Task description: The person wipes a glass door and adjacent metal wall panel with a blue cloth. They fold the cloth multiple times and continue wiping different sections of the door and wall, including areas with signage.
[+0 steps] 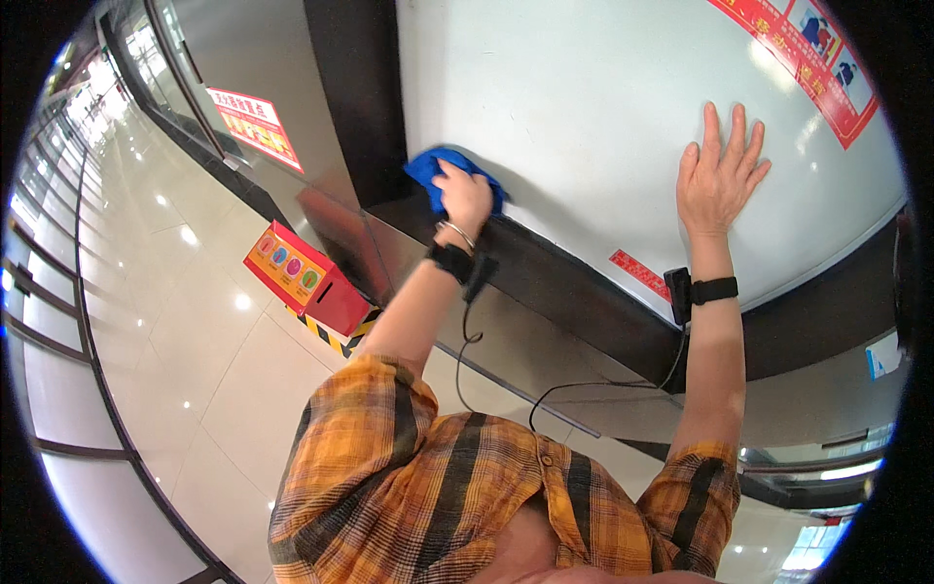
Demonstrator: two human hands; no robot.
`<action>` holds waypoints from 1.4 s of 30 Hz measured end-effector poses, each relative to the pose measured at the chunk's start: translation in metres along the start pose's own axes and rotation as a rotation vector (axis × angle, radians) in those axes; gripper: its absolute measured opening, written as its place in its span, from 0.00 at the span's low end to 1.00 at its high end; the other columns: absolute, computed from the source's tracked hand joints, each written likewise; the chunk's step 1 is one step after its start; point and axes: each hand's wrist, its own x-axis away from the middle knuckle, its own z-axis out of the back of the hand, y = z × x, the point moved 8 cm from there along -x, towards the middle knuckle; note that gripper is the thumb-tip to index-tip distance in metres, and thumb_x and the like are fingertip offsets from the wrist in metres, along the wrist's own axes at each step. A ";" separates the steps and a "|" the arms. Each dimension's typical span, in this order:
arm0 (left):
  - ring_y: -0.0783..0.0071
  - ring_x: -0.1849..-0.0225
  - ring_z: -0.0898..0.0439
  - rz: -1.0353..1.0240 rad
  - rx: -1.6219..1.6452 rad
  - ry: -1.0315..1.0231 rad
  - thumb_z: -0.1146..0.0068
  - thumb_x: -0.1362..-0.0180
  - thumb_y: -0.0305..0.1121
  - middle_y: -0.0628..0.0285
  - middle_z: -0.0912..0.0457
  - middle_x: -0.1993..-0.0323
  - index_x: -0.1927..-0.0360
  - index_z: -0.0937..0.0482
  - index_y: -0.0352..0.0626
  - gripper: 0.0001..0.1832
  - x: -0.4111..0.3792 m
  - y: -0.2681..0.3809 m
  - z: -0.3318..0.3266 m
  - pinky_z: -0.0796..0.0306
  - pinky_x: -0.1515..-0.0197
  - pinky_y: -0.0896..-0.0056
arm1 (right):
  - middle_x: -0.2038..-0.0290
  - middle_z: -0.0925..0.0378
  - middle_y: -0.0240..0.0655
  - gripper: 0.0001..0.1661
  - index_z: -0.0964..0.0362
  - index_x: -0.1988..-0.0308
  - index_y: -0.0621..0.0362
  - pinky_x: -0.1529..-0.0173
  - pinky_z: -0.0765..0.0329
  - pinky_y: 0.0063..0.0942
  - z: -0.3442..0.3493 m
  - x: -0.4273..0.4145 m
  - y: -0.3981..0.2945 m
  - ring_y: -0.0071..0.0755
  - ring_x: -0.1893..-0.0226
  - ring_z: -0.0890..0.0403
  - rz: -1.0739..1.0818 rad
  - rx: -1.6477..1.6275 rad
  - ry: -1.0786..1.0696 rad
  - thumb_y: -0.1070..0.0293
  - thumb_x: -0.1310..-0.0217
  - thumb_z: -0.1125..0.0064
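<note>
A blue cloth (423,169) is bunched under my left hand (465,196), which presses it against the lower left corner of a glossy white panel (576,109). The dark frame (365,109) of the panel runs right beside the cloth. My right hand (721,171) lies flat on the panel further right, fingers spread and nothing in it. Both wrists wear black straps with small devices and cables; a bangle circles the left one. A narrow red sticker (640,274) bearing writing sits on the panel's lower edge, below my right hand.
A red box (306,281) with colourful round pictures stands on the tiled floor (197,350) at left, over black-and-yellow striped marking (328,334). Above it, a red-and-white sign (255,128) is on the metal wall. A red poster (810,66) covers the panel's upper right.
</note>
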 end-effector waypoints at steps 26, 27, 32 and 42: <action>0.35 0.48 0.23 -0.179 0.330 -0.606 0.43 0.45 0.25 0.28 0.32 0.41 0.30 0.55 0.31 0.43 0.209 0.057 -0.096 0.27 0.45 0.52 | 0.27 0.47 0.33 0.38 0.45 0.28 0.31 0.32 0.45 0.66 -0.005 0.004 0.004 0.52 0.26 0.50 0.102 -0.007 -0.008 0.53 0.35 0.46; 0.36 0.48 0.22 -0.189 0.346 -0.584 0.44 0.45 0.25 0.32 0.31 0.41 0.30 0.52 0.33 0.41 0.203 0.056 -0.077 0.27 0.45 0.52 | 0.27 0.47 0.33 0.38 0.45 0.28 0.31 0.32 0.45 0.65 -0.006 0.005 0.003 0.51 0.26 0.50 0.097 -0.010 -0.005 0.52 0.35 0.46; 0.55 0.51 0.25 -0.854 -0.226 -0.275 0.38 0.55 0.21 0.57 0.25 0.51 0.49 0.19 0.47 0.25 0.195 0.059 -0.002 0.28 0.50 0.57 | 0.27 0.45 0.32 0.37 0.45 0.28 0.30 0.33 0.43 0.63 -0.004 0.005 0.002 0.49 0.27 0.47 0.110 -0.022 0.024 0.53 0.35 0.46; 0.45 0.38 0.32 -0.640 -0.568 0.129 0.46 0.46 0.23 0.58 0.23 0.47 0.46 0.20 0.48 0.23 0.114 -0.048 0.070 0.35 0.38 0.51 | 0.28 0.44 0.31 0.35 0.45 0.28 0.29 0.34 0.43 0.62 -0.005 0.007 0.002 0.49 0.28 0.45 0.103 -0.086 0.058 0.53 0.32 0.48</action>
